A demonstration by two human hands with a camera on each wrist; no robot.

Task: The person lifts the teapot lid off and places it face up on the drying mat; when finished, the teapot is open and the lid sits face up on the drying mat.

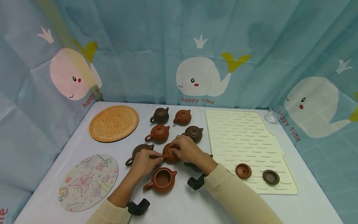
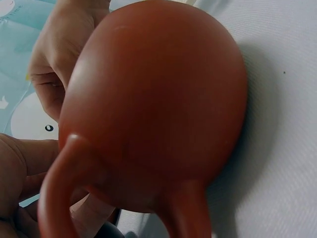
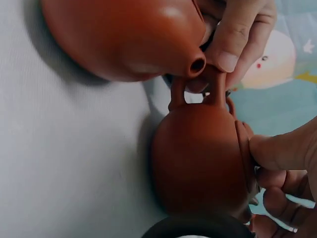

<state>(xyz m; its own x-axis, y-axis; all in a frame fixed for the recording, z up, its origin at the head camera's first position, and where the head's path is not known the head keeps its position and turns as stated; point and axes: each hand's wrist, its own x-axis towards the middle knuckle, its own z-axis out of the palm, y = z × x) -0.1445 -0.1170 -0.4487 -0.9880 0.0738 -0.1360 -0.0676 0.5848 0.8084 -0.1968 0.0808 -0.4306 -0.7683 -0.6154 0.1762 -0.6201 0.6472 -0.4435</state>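
Observation:
My left hand (image 1: pixel 145 162) pinches the handle of a small red-brown clay teapot (image 3: pixel 198 158) that stands on the white table. At its top, my right hand (image 1: pixel 186 150) holds the lid (image 3: pixel 242 148) between thumb and fingers; the lid sits at the teapot's mouth. Nearer the front stands another red-brown teapot (image 1: pixel 164 189), its mouth uncovered, and its round body fills much of the left wrist view. A dark brown teapot (image 1: pixel 139 148) is partly behind my left hand. My right wrist hides most of another dark teapot (image 1: pixel 193 167).
Behind my hands stand two red-brown teapots (image 1: pixel 159 133) and two dark ones (image 1: pixel 160 116), all lidded. On the right, a cream ridged mat (image 1: pixel 237 140) bears a red-brown lid (image 1: pixel 243 171) and a dark lid (image 1: pixel 271 177). Two round mats (image 1: pixel 113 123) lie left; a clear glass (image 1: pixel 274 114) stands back right.

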